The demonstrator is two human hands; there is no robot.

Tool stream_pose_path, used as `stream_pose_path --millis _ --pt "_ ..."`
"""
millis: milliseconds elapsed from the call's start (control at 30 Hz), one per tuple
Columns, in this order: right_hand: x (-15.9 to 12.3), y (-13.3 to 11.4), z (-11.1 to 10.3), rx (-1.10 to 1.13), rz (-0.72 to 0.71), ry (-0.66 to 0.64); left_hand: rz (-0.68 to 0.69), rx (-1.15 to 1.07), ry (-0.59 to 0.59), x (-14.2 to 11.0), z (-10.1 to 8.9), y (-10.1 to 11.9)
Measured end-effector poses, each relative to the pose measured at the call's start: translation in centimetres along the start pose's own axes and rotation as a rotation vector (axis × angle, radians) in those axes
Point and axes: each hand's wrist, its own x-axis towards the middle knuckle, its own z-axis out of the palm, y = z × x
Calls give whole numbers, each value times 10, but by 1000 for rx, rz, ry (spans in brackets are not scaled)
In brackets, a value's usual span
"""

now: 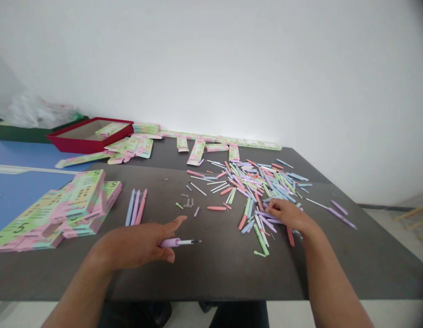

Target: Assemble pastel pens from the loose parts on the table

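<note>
My left hand [143, 243] grips a light purple pen barrel [170, 243] with a white refill poking out, its dark tip toward the right. The thumb and index finger of that hand stretch out past it. On the right, my right hand [282, 212] reaches into a heap of loose pen parts [255, 182] in purple, blue, green and red. Its fingers are bent together over some purple pieces [267, 221]; what they pinch is hidden. Three closed pens [136, 207], blue, purple and pink, lie side by side beyond my left hand.
Stacked pen boxes [83, 193] stand at the left. Behind them are a red tray [81, 146], a green tray [23, 133] with a plastic bag [37, 111], and flattened cartons [134, 146]. More boxes [245, 143] line the wall. Small clear pieces [188, 202] lie mid-table.
</note>
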Motion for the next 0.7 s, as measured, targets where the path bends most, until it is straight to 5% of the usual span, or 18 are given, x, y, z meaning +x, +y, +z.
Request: stream_pose_path --millis 267,700 --pt "-8 -25 5 -210 239 -173 -22 -55 -50 -3 -4 4" --pt "-5 -30 12 -272 150 -74 -31 -8 -60 3 -6 6"
